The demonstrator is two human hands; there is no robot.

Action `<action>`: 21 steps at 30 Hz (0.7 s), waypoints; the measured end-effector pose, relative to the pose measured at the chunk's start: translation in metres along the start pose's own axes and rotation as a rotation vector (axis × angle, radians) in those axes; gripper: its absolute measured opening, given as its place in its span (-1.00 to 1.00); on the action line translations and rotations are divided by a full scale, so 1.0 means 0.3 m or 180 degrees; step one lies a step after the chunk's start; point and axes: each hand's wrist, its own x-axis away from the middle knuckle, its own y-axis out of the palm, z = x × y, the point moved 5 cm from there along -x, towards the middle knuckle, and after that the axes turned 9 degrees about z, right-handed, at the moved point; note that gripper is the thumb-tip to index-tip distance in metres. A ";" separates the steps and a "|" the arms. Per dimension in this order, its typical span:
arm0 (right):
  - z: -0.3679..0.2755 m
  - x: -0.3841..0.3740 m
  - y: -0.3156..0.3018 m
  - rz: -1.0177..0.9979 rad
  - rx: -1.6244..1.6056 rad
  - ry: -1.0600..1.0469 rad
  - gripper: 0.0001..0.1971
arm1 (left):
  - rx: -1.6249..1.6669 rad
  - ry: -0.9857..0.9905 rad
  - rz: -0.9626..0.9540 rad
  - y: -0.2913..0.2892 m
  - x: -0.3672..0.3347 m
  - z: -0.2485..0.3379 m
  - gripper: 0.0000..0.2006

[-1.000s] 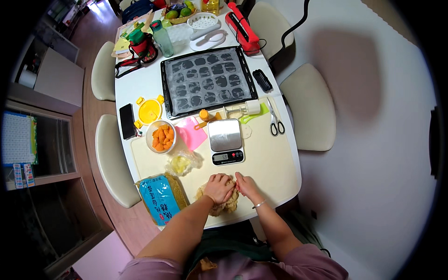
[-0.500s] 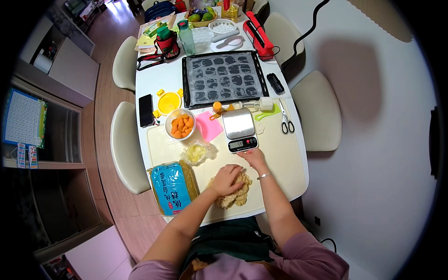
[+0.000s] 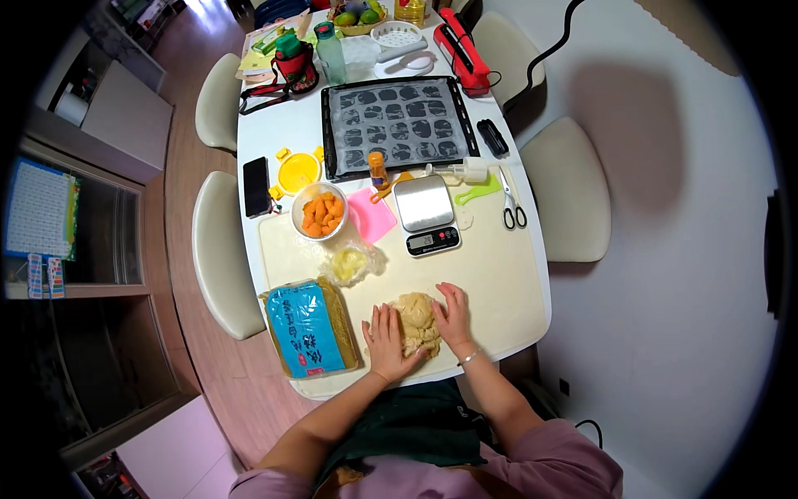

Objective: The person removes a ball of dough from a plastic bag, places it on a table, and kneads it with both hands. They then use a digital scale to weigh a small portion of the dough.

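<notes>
A lumpy, pale yellow piece of dough point(image 3: 418, 320) lies on the cream-coloured mat near the table's front edge. My left hand point(image 3: 386, 341) rests against its left side, fingers stretched out and thumb along its near edge. On the other side my right hand point(image 3: 453, 318) touches the dough with its fingers extended. Neither hand closes round it. Beyond the dough stands a kitchen scale point(image 3: 422, 204) with a bare metal plate and a lit display. A crumpled clear plastic bag point(image 3: 352, 263) with pale yellow stuff in it sits to the far left of the dough.
Left of my hands lies a blue and gold package point(image 3: 309, 328). Farther off are a tub of orange pieces point(image 3: 320, 213), a pink scraper point(image 3: 371, 214), an orange-capped bottle point(image 3: 377, 169), scissors point(image 3: 512, 208) and a paper-lined baking tray point(image 3: 397, 125). A phone point(image 3: 256, 187) lies by the left edge.
My right hand has left the scale's front edge and come back to the dough's right side. My left hand has slid from the dough's top to its left side. The scale's display reading has changed.
</notes>
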 end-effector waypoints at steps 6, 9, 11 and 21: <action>-0.116 -0.070 0.063 -0.0330 0.0228 -0.0168 -0.81 | -0.0009 0.0093 -0.0003 0.050 -0.002 0.005 -0.06; -0.192 -0.149 0.160 -0.0618 0.0569 -0.0449 -0.85 | 0.0150 0.0044 0.0089 0.038 -0.024 -0.021 -0.18; -0.192 -0.171 0.221 -0.0980 0.0896 -0.0526 -0.81 | 0.0307 -0.0088 0.0235 0.032 -0.047 -0.019 -0.25; -0.183 -0.129 0.227 -0.0400 0.1295 -0.0417 -0.75 | -0.0040 -0.0254 -0.0038 0.022 -0.142 -0.045 -0.42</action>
